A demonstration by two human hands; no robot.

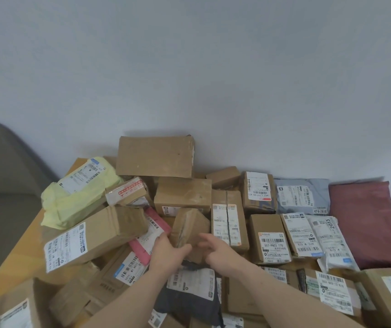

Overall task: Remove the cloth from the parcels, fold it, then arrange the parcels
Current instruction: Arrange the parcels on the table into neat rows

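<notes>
Head view: left grip (166,252) holds small parcel (189,227); right grip (218,253) beside.

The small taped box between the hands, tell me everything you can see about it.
The small taped box is plain brown cardboard wrapped in glossy clear tape, with no label showing. It sits tilted, one corner up, in the middle of the parcel pile. The left hand grips its lower left edge; the right hand hovers with spread fingers at its lower right, contact unclear. A pink mailer lies just to its left and a labelled box to its right.
</notes>
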